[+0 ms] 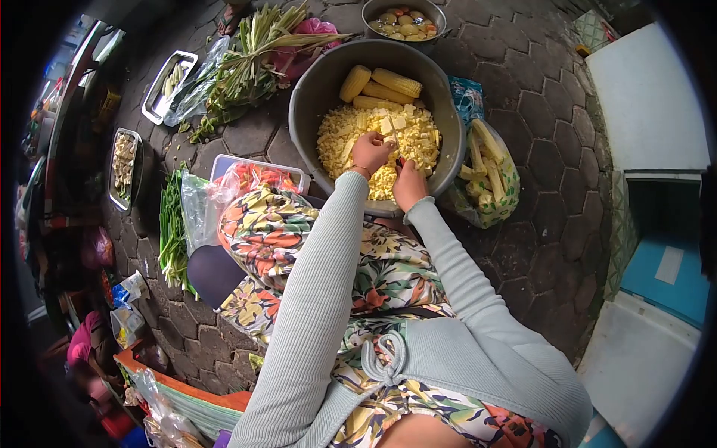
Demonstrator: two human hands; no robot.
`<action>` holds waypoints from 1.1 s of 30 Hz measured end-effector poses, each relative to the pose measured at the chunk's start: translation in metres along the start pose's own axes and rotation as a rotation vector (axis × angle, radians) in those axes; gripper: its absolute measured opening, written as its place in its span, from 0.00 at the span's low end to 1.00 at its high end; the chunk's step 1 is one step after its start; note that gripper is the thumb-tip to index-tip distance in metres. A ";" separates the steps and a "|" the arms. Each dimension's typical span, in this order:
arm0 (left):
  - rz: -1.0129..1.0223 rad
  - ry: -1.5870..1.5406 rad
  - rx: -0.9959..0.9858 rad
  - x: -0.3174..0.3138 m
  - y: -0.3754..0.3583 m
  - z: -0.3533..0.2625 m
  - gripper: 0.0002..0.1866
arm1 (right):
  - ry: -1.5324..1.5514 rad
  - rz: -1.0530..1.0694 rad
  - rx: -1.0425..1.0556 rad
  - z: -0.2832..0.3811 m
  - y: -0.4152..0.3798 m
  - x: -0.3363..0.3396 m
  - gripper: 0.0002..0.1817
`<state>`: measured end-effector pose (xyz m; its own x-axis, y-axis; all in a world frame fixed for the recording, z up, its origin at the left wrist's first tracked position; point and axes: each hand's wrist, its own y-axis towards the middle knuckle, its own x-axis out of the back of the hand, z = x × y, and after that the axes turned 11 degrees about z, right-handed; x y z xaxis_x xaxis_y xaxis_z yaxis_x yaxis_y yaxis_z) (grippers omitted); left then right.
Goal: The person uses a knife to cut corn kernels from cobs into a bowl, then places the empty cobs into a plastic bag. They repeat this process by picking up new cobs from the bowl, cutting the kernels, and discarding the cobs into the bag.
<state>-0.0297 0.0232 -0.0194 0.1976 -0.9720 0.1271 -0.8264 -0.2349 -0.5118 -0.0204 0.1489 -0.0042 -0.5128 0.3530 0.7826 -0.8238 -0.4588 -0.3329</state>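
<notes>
Both hands are over a large grey basin that holds cut yellow corn kernels with pale blocky pieces among them. My left hand is closed in a pinch above the kernels; what lies between its fingertips is too small to make out. Close beside it, my right hand is wrapped round the dark handle of a knife, whose blade is hard to see against the corn. Several peeled corn cobs rest at the basin's far side.
Bare cobs fill a plastic bag right of the basin. Behind it stands a pot of round vegetables. Leafy stalks, a tray of pale cubes, green onions and red chillies lie to the left.
</notes>
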 end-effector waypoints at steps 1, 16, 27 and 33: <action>0.000 -0.003 -0.001 0.001 0.005 0.006 0.16 | -0.015 0.052 -0.029 0.002 0.002 0.005 0.12; -0.176 0.093 -0.135 -0.006 0.010 0.019 0.15 | -0.137 0.192 -0.209 -0.002 0.029 0.002 0.14; -0.200 0.715 -0.234 0.026 -0.013 -0.014 0.16 | 0.829 0.336 -0.210 -0.024 0.019 0.012 0.13; -0.282 0.657 -0.201 0.033 -0.010 -0.011 0.19 | 1.460 0.631 -0.222 -0.014 0.018 0.023 0.15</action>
<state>-0.0206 -0.0064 -0.0011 0.1127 -0.6572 0.7452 -0.8840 -0.4088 -0.2268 -0.0502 0.1602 0.0011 -0.4415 0.6604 -0.6074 -0.3518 -0.7501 -0.5599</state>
